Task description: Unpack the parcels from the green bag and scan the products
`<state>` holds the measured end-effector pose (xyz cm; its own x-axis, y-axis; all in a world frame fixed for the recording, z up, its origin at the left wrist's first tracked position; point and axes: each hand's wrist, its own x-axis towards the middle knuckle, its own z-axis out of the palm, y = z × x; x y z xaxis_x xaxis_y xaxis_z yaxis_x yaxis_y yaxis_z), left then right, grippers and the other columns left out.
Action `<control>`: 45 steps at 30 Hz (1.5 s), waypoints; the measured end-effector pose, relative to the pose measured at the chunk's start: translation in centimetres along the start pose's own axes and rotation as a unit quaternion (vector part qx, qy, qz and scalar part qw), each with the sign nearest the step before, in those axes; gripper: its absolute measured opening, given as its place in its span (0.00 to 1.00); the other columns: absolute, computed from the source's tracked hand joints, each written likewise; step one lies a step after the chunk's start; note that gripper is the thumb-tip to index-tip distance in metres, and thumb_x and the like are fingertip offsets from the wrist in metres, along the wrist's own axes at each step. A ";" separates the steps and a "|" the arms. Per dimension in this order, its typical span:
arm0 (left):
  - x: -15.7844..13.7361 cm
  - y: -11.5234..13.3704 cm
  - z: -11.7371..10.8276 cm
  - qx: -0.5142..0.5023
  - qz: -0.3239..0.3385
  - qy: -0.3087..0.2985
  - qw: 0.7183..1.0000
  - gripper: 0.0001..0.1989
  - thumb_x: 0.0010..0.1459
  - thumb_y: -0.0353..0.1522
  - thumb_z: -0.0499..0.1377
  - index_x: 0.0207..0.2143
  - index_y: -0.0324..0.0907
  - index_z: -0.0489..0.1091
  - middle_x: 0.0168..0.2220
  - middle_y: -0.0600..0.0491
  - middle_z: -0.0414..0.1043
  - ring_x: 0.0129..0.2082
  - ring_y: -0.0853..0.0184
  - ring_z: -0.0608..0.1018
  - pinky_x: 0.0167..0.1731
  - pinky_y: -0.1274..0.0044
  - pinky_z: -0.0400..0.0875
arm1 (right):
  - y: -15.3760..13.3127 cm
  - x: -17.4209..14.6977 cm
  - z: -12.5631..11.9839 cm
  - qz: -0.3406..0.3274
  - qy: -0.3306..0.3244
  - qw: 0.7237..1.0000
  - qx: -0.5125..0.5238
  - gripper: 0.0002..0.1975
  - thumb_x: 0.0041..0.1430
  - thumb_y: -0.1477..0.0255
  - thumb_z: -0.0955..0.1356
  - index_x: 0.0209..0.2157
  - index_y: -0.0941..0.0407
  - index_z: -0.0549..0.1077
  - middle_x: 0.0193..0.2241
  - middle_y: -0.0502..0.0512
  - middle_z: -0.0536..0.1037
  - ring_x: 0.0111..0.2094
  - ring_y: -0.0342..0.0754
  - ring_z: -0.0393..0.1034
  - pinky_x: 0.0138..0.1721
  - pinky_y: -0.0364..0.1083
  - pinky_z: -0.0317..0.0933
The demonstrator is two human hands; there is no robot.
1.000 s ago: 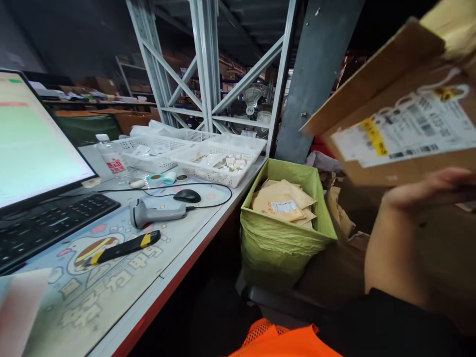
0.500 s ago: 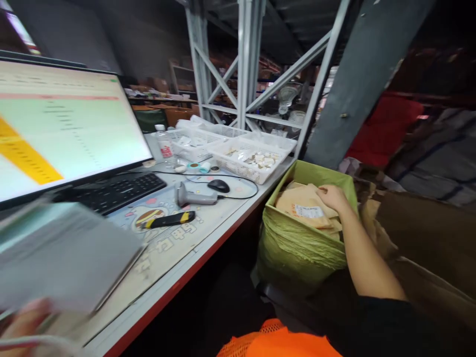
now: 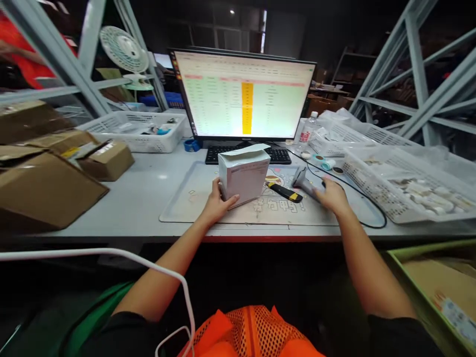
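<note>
A pale box (image 3: pixel 245 178) with its top flap raised stands tilted on the desk mat, in front of the keyboard. My left hand (image 3: pixel 217 202) grips its lower left side, thumb across the front. My right hand (image 3: pixel 332 197) is closed around the handle end of a grey barcode scanner (image 3: pixel 305 185), which lies on the mat. Between the hands is a black and yellow utility knife (image 3: pixel 285 192). The mouse is mostly hidden behind my right fingers.
A monitor (image 3: pixel 245 99) and keyboard (image 3: pixel 280 156) stand behind. White baskets (image 3: pixel 394 208) and a bottle (image 3: pixel 307 133) are at right, cardboard boxes (image 3: pixel 48 188) at left. A green-lined bin (image 3: pixel 399 255) with packages sits below right. A white cable (image 3: pixel 148 262) crosses in front.
The view has swung left to face the monitor. My right hand has left the packages in the bin and taken hold of the scanner. My left hand now holds the box on the mat.
</note>
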<state>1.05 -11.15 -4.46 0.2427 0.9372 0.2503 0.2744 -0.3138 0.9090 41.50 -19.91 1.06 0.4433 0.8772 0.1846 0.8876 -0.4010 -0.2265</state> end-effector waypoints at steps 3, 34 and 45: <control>0.4 -0.3 0.0 -0.077 0.015 0.034 0.996 0.43 0.56 0.50 0.67 0.64 0.45 0.50 0.61 0.39 0.71 0.60 0.54 0.78 0.59 0.64 0.75 | -3.2 2.0 1.9 0.021 -0.064 0.996 -0.050 0.31 0.70 0.62 0.68 0.67 0.66 0.67 0.60 0.78 0.75 0.62 0.69 0.71 0.59 0.59 0.66; 2.4 3.5 -8.3 0.225 0.169 0.215 0.935 0.32 0.58 0.47 0.70 0.59 0.42 0.74 0.58 0.42 0.77 0.60 0.49 0.77 0.63 0.61 0.73 | -4.8 2.4 1.2 -0.135 -0.020 0.990 0.017 0.20 0.64 0.67 0.70 0.55 0.60 0.75 0.49 0.67 0.83 0.51 0.64 0.78 0.46 0.52 0.67; 1.6 -2.0 -9.1 0.097 0.049 0.091 0.990 0.60 0.55 0.50 0.70 0.77 0.45 0.38 0.72 0.35 0.60 0.67 0.46 0.73 0.67 0.54 0.68 | 7.3 6.9 6.5 -0.144 0.065 0.987 0.032 0.38 0.67 0.46 0.62 0.64 0.58 0.74 0.55 0.69 0.80 0.54 0.67 0.77 0.57 0.63 0.69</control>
<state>-7.55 -7.68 -2.87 0.1109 0.9068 0.4068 0.4362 -0.4122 0.7999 50.22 -15.04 -5.51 0.1904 0.9090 0.3707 0.9712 -0.1195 -0.2059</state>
